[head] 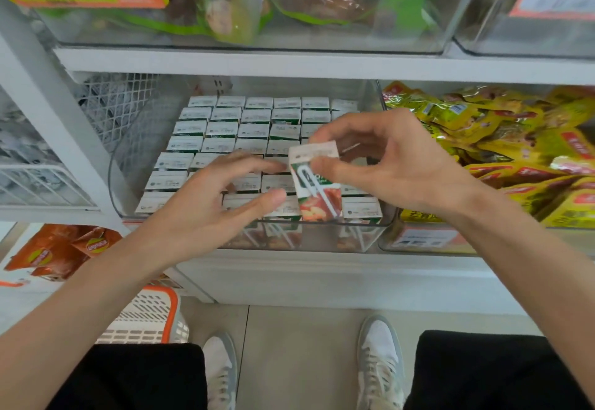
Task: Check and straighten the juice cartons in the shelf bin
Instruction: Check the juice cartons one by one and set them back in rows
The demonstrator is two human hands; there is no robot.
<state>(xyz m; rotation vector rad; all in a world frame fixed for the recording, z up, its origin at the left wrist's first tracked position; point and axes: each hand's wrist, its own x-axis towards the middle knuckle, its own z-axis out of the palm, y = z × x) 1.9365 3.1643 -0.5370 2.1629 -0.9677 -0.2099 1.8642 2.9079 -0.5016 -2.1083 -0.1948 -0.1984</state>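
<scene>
- Right, pinched one carton (317, 181) by its white top with the right hand (396, 165): thumb pressed on the near edge, fingertips curled over the far edge.
- Held it upright with a slight tilt, raised above the front right part of the clear bin (370, 236), well above the tops around it.
- Turned its green and red printed face toward the camera, with the wrapped straw (317, 186) running down that face.
- Hovered the left hand (212, 203) low over the rows just left of that carton, fingers straight and spread, thumb out, nothing gripped.
- Could not tell whether those left fingertips touched the tops beneath them.
- Packed tight everywhere else in the bin: juice cartons (225, 129) in even rows, white tops up, side by side from the front wall to the back.
- Set on a white shelf (289, 65), with a wire mesh basket (112, 110) to the left and a heap of yellow packets (502, 139) in the next bin to the right.
- Down low, spotted an orange basket (151, 316) on the floor, orange packets (64, 248) on the lower left shelf, and grey and white shoes (380, 361) planted on the tiles.
</scene>
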